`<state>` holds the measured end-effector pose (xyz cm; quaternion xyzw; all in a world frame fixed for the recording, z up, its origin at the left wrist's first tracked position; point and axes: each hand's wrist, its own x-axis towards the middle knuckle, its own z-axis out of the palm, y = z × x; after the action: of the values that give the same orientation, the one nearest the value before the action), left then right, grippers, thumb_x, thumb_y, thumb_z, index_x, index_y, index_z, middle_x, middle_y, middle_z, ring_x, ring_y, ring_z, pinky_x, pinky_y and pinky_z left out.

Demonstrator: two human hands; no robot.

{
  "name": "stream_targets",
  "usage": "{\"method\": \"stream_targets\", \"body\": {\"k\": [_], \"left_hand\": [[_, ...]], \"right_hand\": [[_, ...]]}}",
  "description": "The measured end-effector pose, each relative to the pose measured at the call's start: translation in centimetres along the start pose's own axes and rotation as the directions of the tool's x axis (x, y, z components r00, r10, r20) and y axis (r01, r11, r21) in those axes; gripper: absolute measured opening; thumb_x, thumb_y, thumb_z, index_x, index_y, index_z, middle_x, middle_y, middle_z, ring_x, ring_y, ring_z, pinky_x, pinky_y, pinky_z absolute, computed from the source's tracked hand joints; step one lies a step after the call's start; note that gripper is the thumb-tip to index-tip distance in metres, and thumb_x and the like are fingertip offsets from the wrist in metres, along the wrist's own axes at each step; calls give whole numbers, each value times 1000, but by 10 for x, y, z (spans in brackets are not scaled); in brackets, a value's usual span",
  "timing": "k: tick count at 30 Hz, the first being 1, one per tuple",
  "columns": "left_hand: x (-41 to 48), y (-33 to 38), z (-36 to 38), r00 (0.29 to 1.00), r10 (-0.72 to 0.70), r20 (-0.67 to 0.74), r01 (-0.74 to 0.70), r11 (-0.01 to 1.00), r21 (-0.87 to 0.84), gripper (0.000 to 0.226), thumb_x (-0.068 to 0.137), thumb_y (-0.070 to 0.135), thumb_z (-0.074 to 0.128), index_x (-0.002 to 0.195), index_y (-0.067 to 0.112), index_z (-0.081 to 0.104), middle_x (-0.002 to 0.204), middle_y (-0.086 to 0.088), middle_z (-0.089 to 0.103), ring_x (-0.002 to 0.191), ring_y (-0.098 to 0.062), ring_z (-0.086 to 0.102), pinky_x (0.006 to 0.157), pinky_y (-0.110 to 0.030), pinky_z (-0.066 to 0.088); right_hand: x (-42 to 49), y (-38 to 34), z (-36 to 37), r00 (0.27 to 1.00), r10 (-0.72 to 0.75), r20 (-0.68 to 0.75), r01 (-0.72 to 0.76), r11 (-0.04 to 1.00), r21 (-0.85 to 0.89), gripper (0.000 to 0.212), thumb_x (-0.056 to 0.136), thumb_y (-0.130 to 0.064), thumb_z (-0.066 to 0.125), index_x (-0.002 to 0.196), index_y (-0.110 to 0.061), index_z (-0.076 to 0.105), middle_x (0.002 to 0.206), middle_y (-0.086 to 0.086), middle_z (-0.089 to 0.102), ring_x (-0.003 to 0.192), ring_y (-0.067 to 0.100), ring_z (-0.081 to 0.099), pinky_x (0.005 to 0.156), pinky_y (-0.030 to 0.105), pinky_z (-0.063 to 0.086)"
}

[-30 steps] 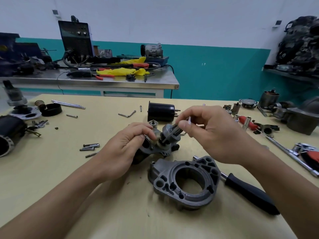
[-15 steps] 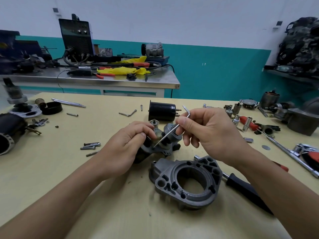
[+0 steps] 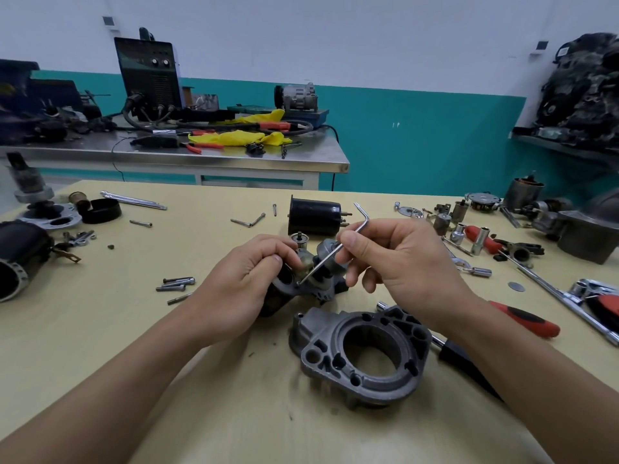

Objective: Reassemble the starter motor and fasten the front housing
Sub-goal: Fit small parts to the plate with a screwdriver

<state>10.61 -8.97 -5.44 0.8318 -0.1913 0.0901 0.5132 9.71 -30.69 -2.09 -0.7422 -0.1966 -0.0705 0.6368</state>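
A grey starter motor subassembly (image 3: 321, 279) with a gear on top lies at the middle of the yellow table (image 3: 100, 346). My left hand (image 3: 248, 283) grips its left side. My right hand (image 3: 398, 262) pinches an L-shaped hex key (image 3: 335, 249), whose long end reaches down to a screw on the subassembly near my left fingers. The grey cast front housing (image 3: 361, 353) lies by itself just in front of the subassembly, its round opening facing up. A black cylindrical solenoid (image 3: 315, 217) lies behind.
Loose bolts (image 3: 176, 284) lie left of my left hand. A black motor body (image 3: 20, 259) sits at the far left. Sockets, a red-handled screwdriver (image 3: 522, 318) and a ratchet extension (image 3: 552, 293) lie right. A black-handled tool (image 3: 465, 360) lies under my right forearm. A steel bench (image 3: 187, 159) stands behind.
My right hand has lifted and turned the hex key, so its short bent end now points up and back while the long end stays at the screw. My left hand has stayed put.
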Motion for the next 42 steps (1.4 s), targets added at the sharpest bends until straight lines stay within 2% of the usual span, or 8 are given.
{"method": "stream_targets", "body": {"k": [4, 9, 14, 20, 28, 32, 36, 42], "left_hand": [[1, 3, 2, 999, -16, -35, 17, 1000, 17, 42, 102, 4, 40, 81, 25, 69, 116, 16, 63, 111, 6, 55, 94, -16, 38], [1, 5, 5, 994, -61, -86, 62, 998, 10, 41, 101, 5, 39, 81, 22, 69, 109, 17, 64, 102, 8, 55, 92, -21, 42], [1, 7, 7, 985, -98, -143, 99, 995, 3, 39, 100, 7, 40, 80, 23, 69, 103, 14, 66, 95, 4, 57, 85, -24, 45], [1, 10, 9, 973, -149, -179, 152, 988, 2, 39, 100, 8, 40, 79, 23, 69, 103, 6, 68, 100, -12, 60, 89, -37, 48], [0, 17, 10, 953, -218, -210, 220, 975, -14, 42, 99, 10, 39, 76, 27, 70, 96, -2, 70, 92, -25, 62, 82, -50, 52], [-1, 19, 10, 954, -222, -201, 226, 974, -7, 43, 99, 11, 39, 77, 30, 69, 97, -1, 69, 94, -24, 62, 83, -51, 52], [-1, 20, 9, 954, -233, -190, 234, 972, -17, 42, 100, 11, 39, 76, 27, 70, 98, -4, 69, 94, -27, 62, 82, -51, 53], [-2, 23, 8, 950, -260, -175, 258, 966, -32, 39, 99, 13, 40, 77, 25, 70, 98, -1, 69, 93, -24, 62, 79, -49, 53]], "right_hand": [[-1, 5, 10, 1000, 18, 22, -19, 998, 58, 17, 98, -7, 60, 88, -12, 73, 74, 5, 74, 55, 16, 66, 43, 19, 47], [-2, 6, 20, 999, -6, -50, 10, 997, 73, 17, 98, -9, 60, 86, -12, 71, 71, 4, 73, 54, 17, 68, 42, 20, 47], [-3, 5, 28, 993, 13, -115, -1, 995, 103, 20, 98, -11, 62, 81, -13, 71, 70, 5, 74, 50, 16, 67, 41, 19, 45], [-1, 4, 34, 981, 59, -185, -31, 988, 152, 23, 97, -13, 65, 74, -10, 68, 64, 3, 72, 44, 13, 63, 38, 19, 43], [3, 7, 36, 959, 116, -258, -68, 979, 190, 25, 91, -19, 74, 69, -12, 63, 56, 1, 66, 39, 14, 59, 35, 18, 39], [5, 8, 35, 965, 111, -239, -70, 982, 174, 24, 93, -19, 72, 70, -15, 67, 57, 1, 64, 39, 14, 55, 38, 18, 40], [6, 6, 33, 978, 102, -180, -70, 982, 173, 14, 95, -17, 68, 83, -20, 75, 61, 0, 64, 45, 13, 53, 41, 18, 41], [6, 4, 30, 988, 74, -134, -57, 991, 123, 21, 99, -16, 61, 82, -18, 73, 64, -1, 67, 48, 12, 57, 39, 20, 40]]}}
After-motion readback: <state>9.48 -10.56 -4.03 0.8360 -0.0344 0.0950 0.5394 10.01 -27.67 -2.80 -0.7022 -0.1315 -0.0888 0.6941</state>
